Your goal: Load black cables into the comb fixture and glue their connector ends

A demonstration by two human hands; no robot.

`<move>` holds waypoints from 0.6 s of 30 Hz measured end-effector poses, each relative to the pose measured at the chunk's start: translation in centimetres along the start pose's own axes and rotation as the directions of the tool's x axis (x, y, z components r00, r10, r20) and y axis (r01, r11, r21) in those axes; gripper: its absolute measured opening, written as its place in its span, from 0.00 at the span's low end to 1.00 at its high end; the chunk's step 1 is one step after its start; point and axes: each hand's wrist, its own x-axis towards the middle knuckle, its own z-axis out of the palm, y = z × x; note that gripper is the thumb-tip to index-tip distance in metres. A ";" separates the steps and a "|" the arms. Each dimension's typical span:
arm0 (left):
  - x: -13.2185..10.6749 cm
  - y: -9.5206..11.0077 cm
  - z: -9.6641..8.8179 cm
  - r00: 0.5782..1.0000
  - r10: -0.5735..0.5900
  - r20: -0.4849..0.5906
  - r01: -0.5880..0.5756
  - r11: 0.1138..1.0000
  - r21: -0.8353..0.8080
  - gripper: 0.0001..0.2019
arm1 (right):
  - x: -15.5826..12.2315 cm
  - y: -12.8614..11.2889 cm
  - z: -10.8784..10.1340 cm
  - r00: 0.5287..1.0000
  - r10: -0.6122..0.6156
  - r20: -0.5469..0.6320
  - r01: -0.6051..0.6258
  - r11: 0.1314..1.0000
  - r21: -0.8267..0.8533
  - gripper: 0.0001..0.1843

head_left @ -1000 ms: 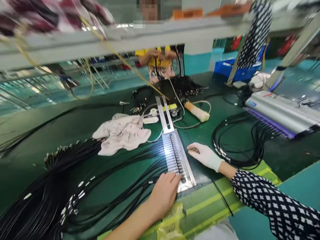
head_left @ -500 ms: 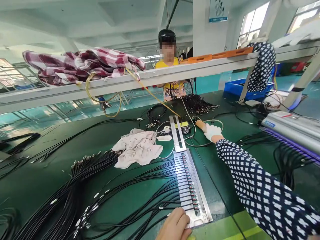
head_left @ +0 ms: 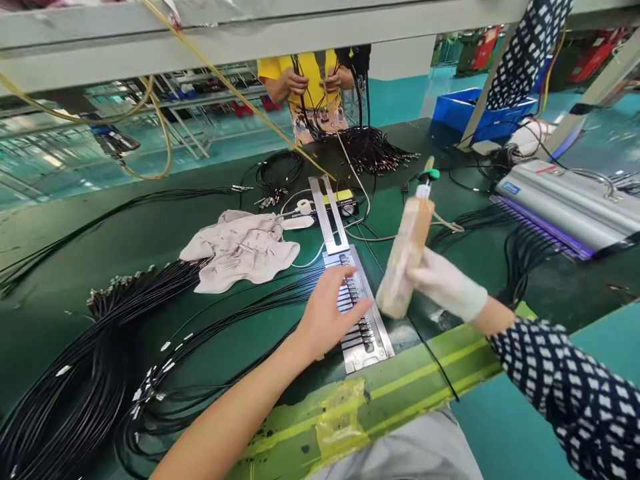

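Observation:
My right hand (head_left: 445,280), in a white glove, grips a cloudy tan squeeze bottle (head_left: 405,260) with a green ring near its narrow tip. The bottle leans slightly, tip upward, just right of a long metal fixture (head_left: 374,340). Black cables (head_left: 280,290) lie side by side across that fixture, their small connector ends in a row along it. Bare, my left hand (head_left: 333,310) hovers over the fixture's middle with thumb and forefinger apart, hiding part of the row. Whether it touches the connectors I cannot tell.
A crumpled pale cloth (head_left: 245,250) lies left of the fixture, beside thick cable bundles (head_left: 100,360). A silver lamp-like unit (head_left: 565,200) glows purple at right. Across the table, a person in yellow (head_left: 315,87) handles cables. A beam (head_left: 225,40) crosses above.
My right hand has come back toward me and now holds the bottle upright. My left hand has moved from the fixture's near end to above its middle. The view has tipped downward.

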 end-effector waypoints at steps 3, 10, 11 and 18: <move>1.1 1.1 1.4 0.968 -0.067 0.240 0.112 0.977 -0.180 0.47 | -3.6 1.1 2.6 0.999 -0.050 0.000 0.050 0.998 0.037 0.42; -2.0 1.7 1.4 0.919 -0.041 0.391 0.139 0.965 -0.224 0.36 | -3.8 -0.9 -0.1 0.997 -0.077 -0.013 0.078 0.991 0.110 0.51; -2.3 1.5 1.2 0.912 -0.060 0.405 0.162 0.961 -0.223 0.36 | -3.5 -0.9 -0.3 0.999 -0.045 0.010 0.043 0.989 0.141 0.49; -2.1 1.1 2.1 0.821 -0.094 0.564 0.397 0.803 -0.444 0.34 | -2.2 0.3 -1.5 1.000 -0.022 -0.006 0.023 0.939 0.342 0.25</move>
